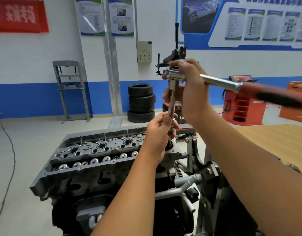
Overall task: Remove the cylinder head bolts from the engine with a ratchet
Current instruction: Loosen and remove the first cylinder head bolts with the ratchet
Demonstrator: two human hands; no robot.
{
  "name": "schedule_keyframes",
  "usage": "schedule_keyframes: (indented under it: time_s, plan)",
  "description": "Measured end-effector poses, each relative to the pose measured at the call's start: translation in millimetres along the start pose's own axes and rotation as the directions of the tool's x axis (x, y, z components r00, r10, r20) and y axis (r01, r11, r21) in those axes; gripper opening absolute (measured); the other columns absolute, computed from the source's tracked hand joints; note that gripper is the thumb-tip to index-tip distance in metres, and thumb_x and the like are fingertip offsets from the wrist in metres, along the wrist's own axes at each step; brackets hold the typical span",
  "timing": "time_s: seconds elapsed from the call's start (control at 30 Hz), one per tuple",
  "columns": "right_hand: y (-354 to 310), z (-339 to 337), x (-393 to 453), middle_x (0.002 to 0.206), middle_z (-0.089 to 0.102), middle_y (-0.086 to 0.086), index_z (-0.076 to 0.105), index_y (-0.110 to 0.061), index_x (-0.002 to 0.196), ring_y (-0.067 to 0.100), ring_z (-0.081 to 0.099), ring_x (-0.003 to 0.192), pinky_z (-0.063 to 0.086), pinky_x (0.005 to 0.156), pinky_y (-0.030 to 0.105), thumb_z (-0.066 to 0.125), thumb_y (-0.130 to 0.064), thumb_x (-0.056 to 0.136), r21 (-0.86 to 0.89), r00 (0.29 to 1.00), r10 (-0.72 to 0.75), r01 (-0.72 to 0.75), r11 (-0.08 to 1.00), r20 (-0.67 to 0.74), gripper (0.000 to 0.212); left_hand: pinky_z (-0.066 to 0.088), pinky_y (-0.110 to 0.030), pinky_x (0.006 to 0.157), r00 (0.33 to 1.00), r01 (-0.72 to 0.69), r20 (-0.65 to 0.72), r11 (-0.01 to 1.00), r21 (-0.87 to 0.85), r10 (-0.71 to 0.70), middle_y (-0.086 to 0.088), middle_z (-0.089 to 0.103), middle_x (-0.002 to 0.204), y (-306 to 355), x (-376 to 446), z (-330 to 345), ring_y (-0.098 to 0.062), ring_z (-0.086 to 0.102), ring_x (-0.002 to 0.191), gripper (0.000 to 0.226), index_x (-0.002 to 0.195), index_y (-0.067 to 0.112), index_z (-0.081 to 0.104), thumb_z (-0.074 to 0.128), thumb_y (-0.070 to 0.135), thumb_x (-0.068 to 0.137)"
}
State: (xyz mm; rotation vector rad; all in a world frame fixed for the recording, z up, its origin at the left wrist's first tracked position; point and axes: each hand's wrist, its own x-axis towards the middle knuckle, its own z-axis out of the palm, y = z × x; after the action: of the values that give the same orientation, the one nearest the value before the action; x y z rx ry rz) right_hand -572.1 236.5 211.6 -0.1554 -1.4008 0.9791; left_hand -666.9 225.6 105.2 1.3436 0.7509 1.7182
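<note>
Engine (pixel 102 167) is sitting on a stand (pixel 203 167) in the middle of a workshop floor, head face up, its open top showing round bores and a row of shiny valve caps along the near side. Left hand (pixel 159 133) is gripping the lower part of the extension (pixel 172 103), fingers curled round the shaft and thumb lying up along it, right above the engine's right end. The extension is standing near upright; its lower tip is meeting the head at the right end, but the hand is hiding the contact, so no bolt can be made out. Right hand (pixel 189 77) is gripping the head of the ratchet (pixel 220 82), fingers curled over the top where it joins the extension; exact finger placement is partly blurred. The ratchet's steel shank is running off to the right into a red and black handle, blurred. Floor (pixel 27 150) is pale grey and smooth, with a dark cable (pixel 10 150) trailing along the left; a wood-toned patch is showing at right. Wall (pixel 36 65) is white above a blue band. A stack of tyres (pixel 141 103) is standing against it, a grey press frame (pixel 70 87) to the left, a red cabinet (pixel 243 106) to the right. A red banner (pixel 19 16) and posters (pixel 104 16) are hanging higher up, and a grey switch box (pixel 144 51) is fixed beside a vertical duct (pixel 111 65).
</note>
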Motion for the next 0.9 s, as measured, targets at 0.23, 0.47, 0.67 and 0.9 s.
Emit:
schedule_keyframes:
  time_s: [0.23, 0.47, 0.67, 0.9]
  plan:
    - [1, -24, 21, 0.091, 0.072, 0.012, 0.071, -0.017, 0.093, 0.025, 0.052, 0.051, 0.041, 0.057, 0.027, 0.042, -0.042, 0.102, 0.306, 0.934, 0.282, -0.341, 0.889, 0.22, 0.039, 0.042, -0.02, 0.054, 0.999, -0.018, -0.03, 0.992, 0.121, 0.022, -0.001, 0.057, 0.075, -2, 2, 8, -0.01, 0.045, 0.057, 0.01, 0.107, 0.019, 0.062, 0.054, 0.024, 0.107]
    - [1, -2, -7, 0.101, 0.073, 0.011, 0.066, -0.012, 0.104, 0.04, 0.071, 0.06, 0.055, 0.051, 0.045, 0.055, -0.035, 0.098, -0.153, 0.992, -0.107, 0.095, 0.984, -0.071, 0.026, 0.045, -0.021, 0.058, 1.0, -0.018, -0.021, 0.997, 0.08, 0.02, 0.001, 0.059, 0.072, -2, 0, 4, -0.013, 0.046, 0.06, 0.012, 0.102, 0.016, 0.064, 0.055, 0.024, 0.106]
    - [-15, -12, 15, 0.092, 0.071, 0.013, 0.072, -0.014, 0.093, 0.028, 0.057, 0.055, 0.048, 0.059, 0.032, 0.045, -0.036, 0.1, 0.164, 0.92, 0.332, -0.367, 0.916, 0.208, 0.035, 0.044, -0.017, 0.057, 0.999, -0.036, -0.022, 0.994, 0.107, 0.039, -0.003, 0.053, 0.076, 1, -3, 6, -0.011, 0.045, 0.061, 0.015, 0.1, 0.017, 0.063, 0.052, 0.024, 0.108]
    - [-4, 1, -1, 0.103, 0.075, 0.011, 0.066, -0.015, 0.109, 0.031, 0.064, 0.061, 0.048, 0.057, 0.032, 0.047, -0.036, 0.104, 0.059, 0.981, 0.194, -0.192, 0.98, -0.022, 0.029, 0.043, -0.018, 0.055, 0.998, -0.043, -0.041, 0.992, 0.115, 0.048, -0.003, 0.052, 0.071, 0, -1, 7, -0.011, 0.043, 0.057, 0.017, 0.1, 0.013, 0.063, 0.05, 0.018, 0.109]
